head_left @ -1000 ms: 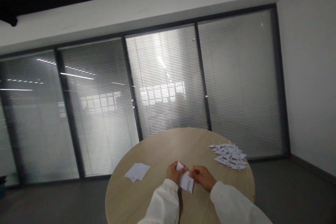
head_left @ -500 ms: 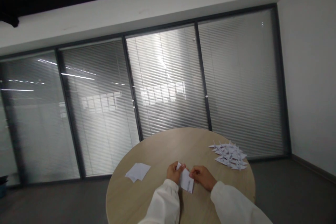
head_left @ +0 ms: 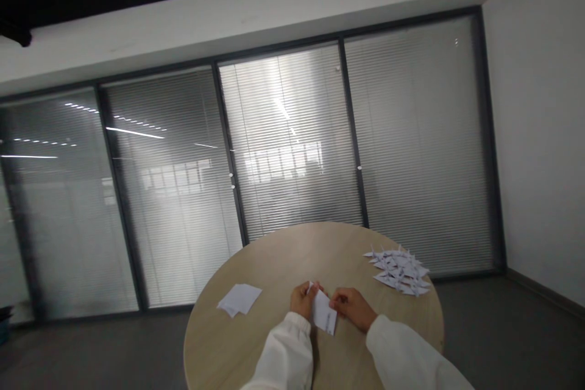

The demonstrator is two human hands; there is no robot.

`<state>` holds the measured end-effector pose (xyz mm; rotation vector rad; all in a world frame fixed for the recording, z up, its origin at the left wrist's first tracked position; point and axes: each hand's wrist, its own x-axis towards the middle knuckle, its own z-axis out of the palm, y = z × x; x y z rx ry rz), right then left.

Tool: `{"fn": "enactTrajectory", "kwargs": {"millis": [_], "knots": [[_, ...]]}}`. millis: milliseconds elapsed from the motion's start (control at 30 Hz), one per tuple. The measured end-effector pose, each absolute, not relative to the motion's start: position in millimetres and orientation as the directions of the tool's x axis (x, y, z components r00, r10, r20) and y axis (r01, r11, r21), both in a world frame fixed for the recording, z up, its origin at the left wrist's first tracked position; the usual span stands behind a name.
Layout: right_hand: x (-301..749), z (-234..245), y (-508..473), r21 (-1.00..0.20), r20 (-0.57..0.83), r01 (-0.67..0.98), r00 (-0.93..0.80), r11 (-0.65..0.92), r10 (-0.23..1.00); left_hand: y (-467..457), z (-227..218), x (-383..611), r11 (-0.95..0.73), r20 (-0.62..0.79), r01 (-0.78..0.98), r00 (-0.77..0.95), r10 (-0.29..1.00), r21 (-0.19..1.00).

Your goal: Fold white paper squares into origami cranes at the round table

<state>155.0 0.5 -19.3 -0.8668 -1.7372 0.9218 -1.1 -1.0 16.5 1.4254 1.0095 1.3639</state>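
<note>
A white piece of paper (head_left: 324, 315), which looks folded and has small dark print near its lower edge, is held between my hands above the round table. My left hand (head_left: 302, 300) grips its upper left part, the thumb lying on top. At the paper's right edge, my right hand (head_left: 354, 307) pinches with closed fingers. Off to the left lies a small stack of white paper sheets (head_left: 240, 299), slightly fanned. On the right rests a pile of folded paper cranes (head_left: 402, 271) with pointed tips.
The round wooden table (head_left: 292, 250) has a curved edge all around. Behind it stands a glass partition (head_left: 292, 195) with blinds and dark frames. A white wall (head_left: 539, 134) rises at the right. Part of a dark bin (head_left: 4, 323) shows at the far left.
Almost nothing differs. The paper's lower end has risen very slightly; both hands keep their places and their hold.
</note>
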Motion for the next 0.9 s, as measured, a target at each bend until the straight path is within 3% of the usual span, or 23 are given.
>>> {"fn": "enactTrajectory", "kwargs": {"millis": [233,467,900], "knots": [[154.6,-16.4,-3.6,-0.856,0.417,0.187,-0.302,0.482,0.857,1.2,17.9,-0.7,-0.149,0.149,0.005,-0.023,0.988,0.989],[155.2,-11.7,-6.5,-0.873,0.395,0.184,-0.275,0.451,0.877,5.4,17.5,-5.9,-0.168,0.169,0.026,-0.061,0.984,0.985],[167.9,-8.6,9.7,-0.875,0.47,0.161,0.051,0.457,0.881,5.7,15.3,-2.8,-0.089,0.089,0.005,0.035,0.995,0.996]]}}
